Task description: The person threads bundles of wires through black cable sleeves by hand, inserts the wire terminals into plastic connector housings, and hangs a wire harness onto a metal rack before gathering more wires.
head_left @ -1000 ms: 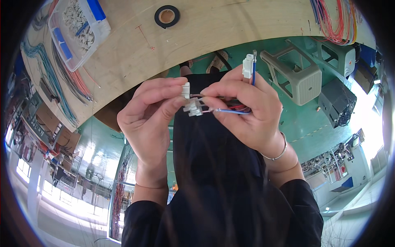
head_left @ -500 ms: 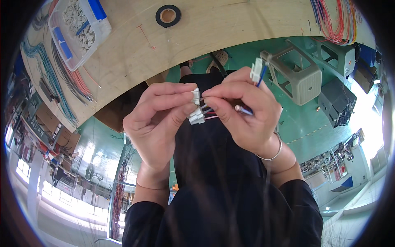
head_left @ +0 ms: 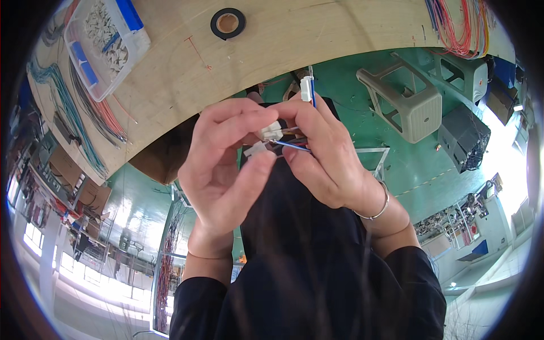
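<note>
My left hand [head_left: 217, 175] is curled round a white plastic wire connector [head_left: 272, 131], its fingertips on the upper side. The thumb is against a second white connector [head_left: 258, 149] just below. Closed on the wires behind these connectors, my right hand [head_left: 334, 164] pinches them between thumb and fingers. A blue wire [head_left: 291, 145] with a bare metal end runs from the right fingers toward the first connector, its tip touching or close to it. Above the right knuckles a third white connector [head_left: 306, 89] sticks up beside a blue wire. The fingers partly hide the wires.
On the wooden table [head_left: 170, 73] lie a roll of black tape [head_left: 241, 24], a clear box [head_left: 146, 42] of small white parts, and bundles of teal wires [head_left: 62, 93] and red wires [head_left: 462, 34]. A beige plastic stool [head_left: 422, 116] stands on the green floor at right.
My right hand has turned and moved left, bringing the blue wire's bare end to the connectors. The third connector has swung left with it. The left fingers have lifted and spread round the connectors.
</note>
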